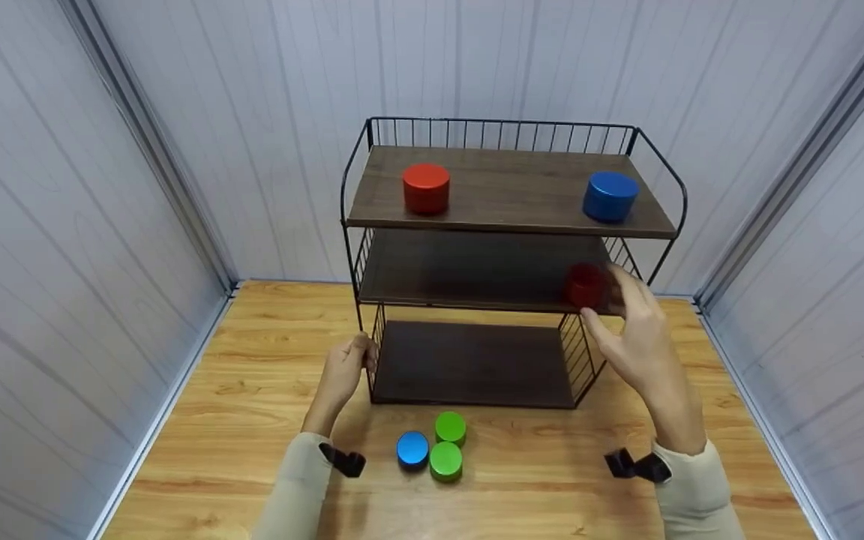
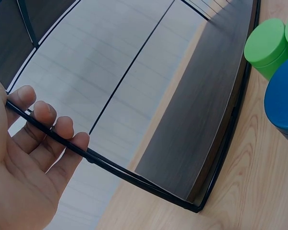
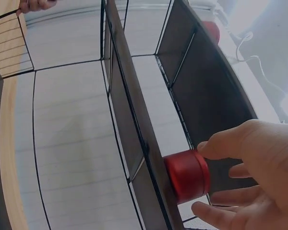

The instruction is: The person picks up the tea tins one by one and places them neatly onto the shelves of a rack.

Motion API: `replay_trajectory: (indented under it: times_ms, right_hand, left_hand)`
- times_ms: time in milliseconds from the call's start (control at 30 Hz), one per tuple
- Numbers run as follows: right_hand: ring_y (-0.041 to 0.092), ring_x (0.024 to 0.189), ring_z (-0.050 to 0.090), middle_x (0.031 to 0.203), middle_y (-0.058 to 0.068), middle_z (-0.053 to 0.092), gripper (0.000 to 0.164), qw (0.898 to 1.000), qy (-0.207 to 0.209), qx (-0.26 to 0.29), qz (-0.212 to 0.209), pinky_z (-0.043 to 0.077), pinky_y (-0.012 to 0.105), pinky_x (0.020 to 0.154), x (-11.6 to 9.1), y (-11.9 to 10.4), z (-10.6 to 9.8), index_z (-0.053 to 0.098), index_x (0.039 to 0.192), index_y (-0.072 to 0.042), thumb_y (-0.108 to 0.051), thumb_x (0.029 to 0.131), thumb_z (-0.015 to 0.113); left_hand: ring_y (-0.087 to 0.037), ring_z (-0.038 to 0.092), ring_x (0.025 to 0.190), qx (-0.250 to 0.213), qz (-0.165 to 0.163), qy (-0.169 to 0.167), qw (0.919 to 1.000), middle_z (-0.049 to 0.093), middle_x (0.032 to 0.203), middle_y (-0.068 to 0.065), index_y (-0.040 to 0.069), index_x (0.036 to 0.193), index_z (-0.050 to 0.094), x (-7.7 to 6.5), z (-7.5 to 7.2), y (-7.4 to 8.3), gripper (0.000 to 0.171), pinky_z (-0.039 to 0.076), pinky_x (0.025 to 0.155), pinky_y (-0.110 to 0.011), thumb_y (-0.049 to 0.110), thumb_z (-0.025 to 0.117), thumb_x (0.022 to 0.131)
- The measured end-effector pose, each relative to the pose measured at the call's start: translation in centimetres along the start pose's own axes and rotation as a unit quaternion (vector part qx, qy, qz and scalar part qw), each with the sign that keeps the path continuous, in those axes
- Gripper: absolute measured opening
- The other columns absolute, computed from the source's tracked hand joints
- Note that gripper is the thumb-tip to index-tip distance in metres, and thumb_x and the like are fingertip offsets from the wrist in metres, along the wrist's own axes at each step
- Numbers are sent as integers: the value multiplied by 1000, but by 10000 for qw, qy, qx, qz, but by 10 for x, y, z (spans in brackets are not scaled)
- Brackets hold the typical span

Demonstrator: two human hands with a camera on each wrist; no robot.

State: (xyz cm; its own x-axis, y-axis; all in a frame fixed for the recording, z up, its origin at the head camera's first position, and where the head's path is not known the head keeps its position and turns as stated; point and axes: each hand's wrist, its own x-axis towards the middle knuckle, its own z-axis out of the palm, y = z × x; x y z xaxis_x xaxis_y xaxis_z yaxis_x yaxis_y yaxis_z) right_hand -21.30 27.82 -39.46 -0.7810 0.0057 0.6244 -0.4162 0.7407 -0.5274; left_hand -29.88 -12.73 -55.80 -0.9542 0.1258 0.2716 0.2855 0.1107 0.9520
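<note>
A three-tier shelf rack (image 1: 507,187) with dark wooden boards and a black wire frame stands on the wooden floor. My left hand (image 1: 346,369) grips its left side low down, with fingers curled round the black frame rod (image 2: 62,140). At the right end of the middle board sits a red round tin (image 3: 186,176). Around that tin is my right hand (image 1: 638,337), thumb and fingers spread; the thumb tip is at the tin's edge and the other fingers look apart from it. The top board carries another red tin (image 1: 426,189) and a blue tin (image 1: 610,196).
In front of the rack, a smaller-looking blue tin (image 1: 412,450) stands beside two green tins, one nearer (image 1: 446,461) and one farther (image 1: 451,428). Pale panel walls (image 1: 312,150) enclose the back and both sides.
</note>
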Motion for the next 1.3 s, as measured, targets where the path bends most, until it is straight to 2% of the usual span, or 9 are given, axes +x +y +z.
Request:
replay_trajectory:
  times_ms: [133,233,333,467,667,967,1100,1233,1300]
  right_hand:
    - [39,117,63,144,27,53,68,9991,280,221,-216,52,15,93,-13,-4,3,45,149,7,3,89,77]
    - [41,124,59,145,27,53,68,9965,555,208,-588,44,6,97,-26,-4,11,46,148,7,8,87,76]
    - [40,123,60,141,27,57,64,9902,929,216,-1024,43,10,101,-38,-2,21,50,144,9,12,85,74]
    - [33,102,65,132,25,64,56,9770,1434,318,-1545,46,16,99,-53,5,36,58,136,9,11,82,73]
    - [36,97,65,123,27,67,53,9704,1629,528,-1703,47,16,97,-70,15,54,63,129,10,11,77,73]
    - [42,114,64,123,27,68,51,9754,1459,720,-1487,43,21,110,-91,29,75,64,128,10,9,78,75]
    - [34,106,66,125,24,68,54,9799,1299,769,-1305,48,19,101,-101,36,87,64,131,7,7,78,76]
    - [29,100,66,127,21,67,58,9836,1122,789,-1168,51,16,91,-112,42,100,63,134,5,7,78,78]
    - [30,106,66,129,22,66,59,9859,996,832,-1055,50,15,94,-117,45,105,61,136,3,6,79,78]
  left_hand:
    - [-34,54,63,-24,28,-26,10000,55,69,-14,-9,77,56,1,-1,0,52,48,62,-32,19,33,114]
    - [-28,53,62,-55,-9,-4,10000,54,68,-9,-4,75,56,1,-1,1,50,47,61,-30,17,33,114]
    - [-25,53,62,-41,-89,14,10000,54,69,-11,-3,75,56,0,-1,1,49,47,61,-28,16,32,114]
    - [-24,53,63,52,-198,-56,9998,54,71,-24,-11,77,55,-2,-1,13,50,46,63,-27,13,30,114]
    - [-12,51,61,186,-285,122,9993,51,82,-45,-21,85,54,-9,4,31,53,45,65,-26,16,31,115]
    - [-12,51,61,-28,-198,110,9997,49,81,-45,-22,85,54,-10,3,33,50,48,66,-38,13,32,114]
    - [-14,50,61,-51,-177,66,9998,49,79,-43,-23,85,53,-9,3,33,50,47,65,-37,11,31,114]
    - [-17,51,61,55,-156,121,9998,52,70,-25,-13,77,53,-9,4,31,48,45,63,-28,9,31,114]
    - [-23,51,61,63,-144,155,9998,52,68,-19,-8,74,54,-9,5,31,49,44,62,-26,9,31,114]
